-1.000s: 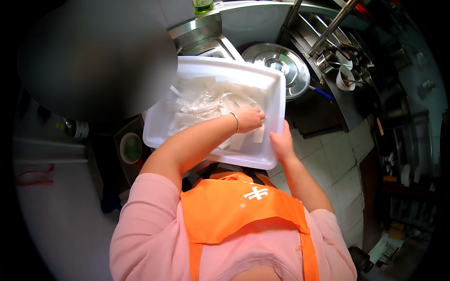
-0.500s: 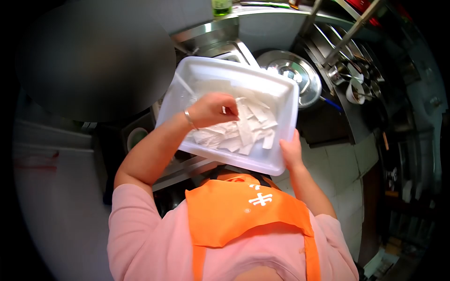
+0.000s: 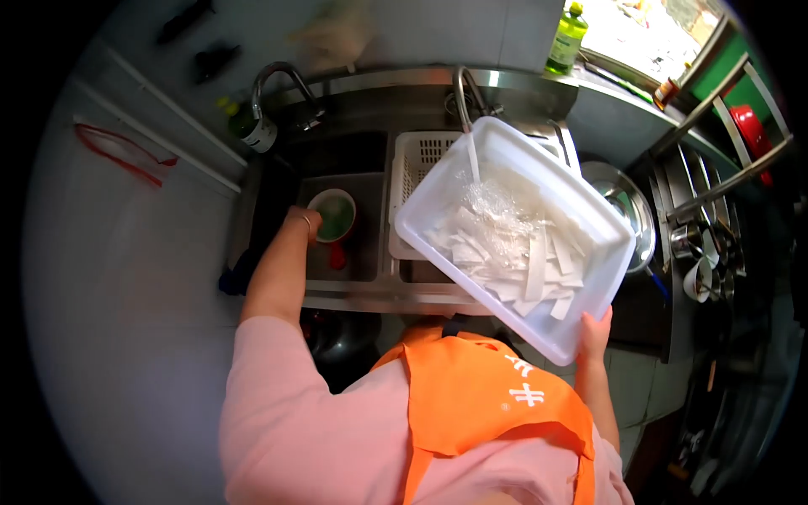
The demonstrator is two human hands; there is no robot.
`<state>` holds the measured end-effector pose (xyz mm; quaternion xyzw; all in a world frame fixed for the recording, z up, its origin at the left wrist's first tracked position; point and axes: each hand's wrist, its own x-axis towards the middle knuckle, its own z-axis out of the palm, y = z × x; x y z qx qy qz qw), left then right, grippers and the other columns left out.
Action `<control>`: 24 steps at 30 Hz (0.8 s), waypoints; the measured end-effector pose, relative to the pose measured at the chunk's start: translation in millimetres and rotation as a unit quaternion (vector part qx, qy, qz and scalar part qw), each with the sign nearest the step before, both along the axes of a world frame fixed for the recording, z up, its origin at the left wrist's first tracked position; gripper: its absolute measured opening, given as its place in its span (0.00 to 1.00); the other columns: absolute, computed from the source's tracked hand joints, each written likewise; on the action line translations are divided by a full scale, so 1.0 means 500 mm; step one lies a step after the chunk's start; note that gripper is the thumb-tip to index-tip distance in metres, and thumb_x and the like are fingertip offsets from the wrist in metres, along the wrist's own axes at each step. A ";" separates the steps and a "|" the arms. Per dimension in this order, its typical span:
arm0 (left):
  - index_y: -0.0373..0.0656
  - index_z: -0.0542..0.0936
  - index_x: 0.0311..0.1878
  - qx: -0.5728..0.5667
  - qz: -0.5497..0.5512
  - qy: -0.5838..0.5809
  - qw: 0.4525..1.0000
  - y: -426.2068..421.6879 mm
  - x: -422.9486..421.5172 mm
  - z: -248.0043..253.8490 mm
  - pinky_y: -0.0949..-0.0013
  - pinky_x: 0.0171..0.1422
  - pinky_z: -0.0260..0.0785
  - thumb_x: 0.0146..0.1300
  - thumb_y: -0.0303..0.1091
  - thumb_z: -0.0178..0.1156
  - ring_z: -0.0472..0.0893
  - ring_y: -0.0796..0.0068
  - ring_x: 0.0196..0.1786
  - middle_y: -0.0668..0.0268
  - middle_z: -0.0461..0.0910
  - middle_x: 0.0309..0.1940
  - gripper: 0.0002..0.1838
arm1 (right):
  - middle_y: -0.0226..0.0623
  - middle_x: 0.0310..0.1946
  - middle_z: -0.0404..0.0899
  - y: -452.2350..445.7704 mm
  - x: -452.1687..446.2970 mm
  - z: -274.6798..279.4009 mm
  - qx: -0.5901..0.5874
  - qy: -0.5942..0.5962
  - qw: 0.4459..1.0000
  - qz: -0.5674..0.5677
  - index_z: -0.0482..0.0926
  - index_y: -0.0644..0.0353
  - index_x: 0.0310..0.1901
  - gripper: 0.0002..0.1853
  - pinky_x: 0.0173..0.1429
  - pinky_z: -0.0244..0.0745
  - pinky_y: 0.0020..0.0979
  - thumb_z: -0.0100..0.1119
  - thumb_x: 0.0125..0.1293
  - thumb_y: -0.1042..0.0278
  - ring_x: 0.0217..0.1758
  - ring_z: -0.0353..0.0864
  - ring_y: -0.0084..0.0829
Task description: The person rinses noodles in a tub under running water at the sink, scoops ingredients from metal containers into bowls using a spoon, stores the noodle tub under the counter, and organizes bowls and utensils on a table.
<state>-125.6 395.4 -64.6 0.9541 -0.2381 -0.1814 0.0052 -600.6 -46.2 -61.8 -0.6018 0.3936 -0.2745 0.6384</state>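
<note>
My right hand [image 3: 594,334] grips the near right corner of a white plastic tub [image 3: 515,318], which tilts over the sink's right side. Flat white strips [image 3: 539,265] lie inside in bubbly water. A thin stream runs into the tub from the right faucet [image 3: 463,88]. At the left, my left hand [image 3: 305,225] is at the edge of a small bowl [image 3: 347,202] with green inside, standing in the left sink basin [image 3: 362,263]. Its fingers look closed on the rim, though they are partly hidden. A red handle-like part [image 3: 337,257] shows below the bowl.
A white perforated basket [image 3: 406,172] sits partly under the tub. Another faucet [image 3: 290,76] and a bottle [image 3: 257,133] stand behind the left basin. Further right are a large metal lid [image 3: 644,210] and a rack with pots and bowls [image 3: 699,273]. A green bottle [image 3: 568,38] stands on the sill.
My left hand has left the strips in the tub and moved left to the bowl in the sink. The view has turned left, and the tub is more tilted. My right hand still holds it.
</note>
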 end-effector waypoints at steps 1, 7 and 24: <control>0.40 0.75 0.56 0.119 0.011 0.030 0.992 -0.012 -0.051 0.054 0.64 0.63 0.64 0.63 0.47 0.54 0.73 0.66 0.59 0.58 0.74 0.57 0.24 | 0.43 0.55 0.67 0.011 -0.005 0.012 0.001 0.021 1.000 0.008 0.57 0.66 0.63 0.31 0.63 0.61 0.35 0.47 0.53 0.78 0.57 0.68 0.36; 0.40 0.72 0.60 -0.538 0.178 0.270 0.778 -0.014 -0.084 0.196 0.68 0.56 0.69 0.66 0.50 0.51 0.77 0.70 0.52 0.61 0.77 0.51 0.27 | 0.44 0.55 0.66 0.012 -0.005 -0.003 0.009 0.015 1.000 -0.002 0.56 0.66 0.64 0.32 0.63 0.60 0.35 0.48 0.54 0.78 0.58 0.68 0.36; 0.38 0.65 0.64 -0.717 0.059 0.493 0.489 -0.086 -0.199 0.203 0.57 0.67 0.59 0.69 0.61 0.30 0.70 0.57 0.62 0.54 0.71 0.60 0.37 | 0.44 0.55 0.66 0.022 0.002 -0.007 0.003 -0.016 1.000 0.016 0.57 0.66 0.62 0.30 0.63 0.61 0.36 0.48 0.54 0.78 0.57 0.68 0.37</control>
